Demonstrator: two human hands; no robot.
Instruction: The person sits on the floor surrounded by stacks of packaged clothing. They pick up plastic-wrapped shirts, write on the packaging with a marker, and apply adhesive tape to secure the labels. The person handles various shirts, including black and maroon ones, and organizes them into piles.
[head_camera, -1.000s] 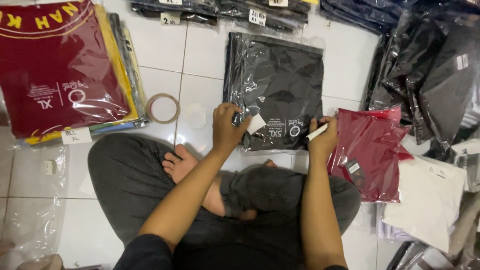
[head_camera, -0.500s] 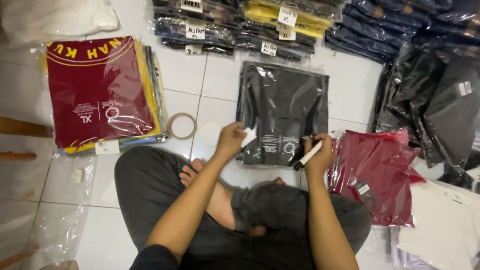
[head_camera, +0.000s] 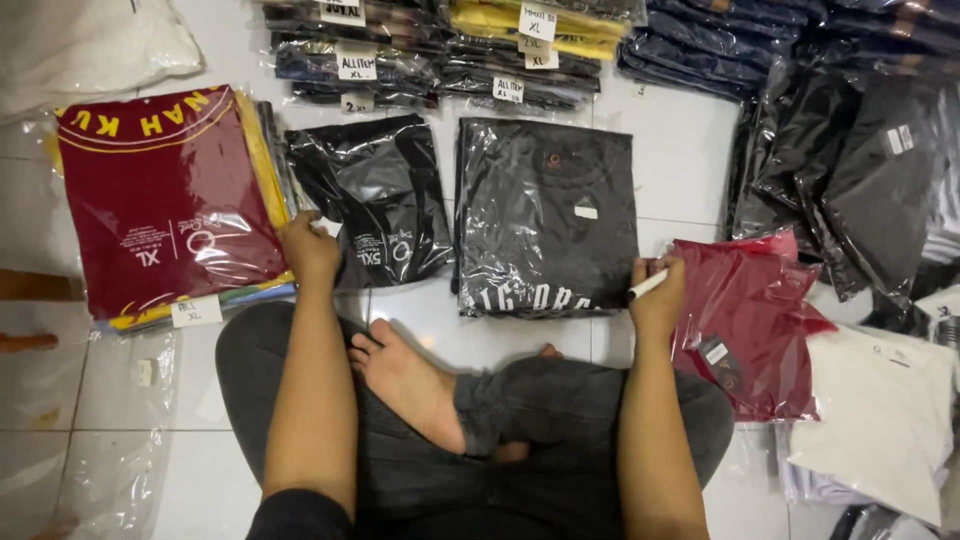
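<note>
I sit cross-legged on a white tiled floor. My left hand (head_camera: 308, 248) grips the left edge of a black shirt in a clear bag (head_camera: 378, 200), which lies beside a maroon shirt stack (head_camera: 165, 200). My right hand (head_camera: 658, 292) holds a white marker (head_camera: 647, 285) at the lower right corner of a second, larger black bagged shirt (head_camera: 545, 215) lying flat in front of me. A red bagged shirt (head_camera: 745, 320) lies just right of that hand.
Rows of bagged shirts with paper size labels (head_camera: 440, 50) line the back. Loose black bagged shirts (head_camera: 850, 170) pile up at the right, with a white bagged shirt (head_camera: 880, 420) below them. Empty clear bags (head_camera: 110, 420) lie at the lower left.
My left hand has slid a black bagged shirt leftward next to the maroon stack, covering the tape roll. Another black bagged shirt now lies in the middle. The right hand kept the marker.
</note>
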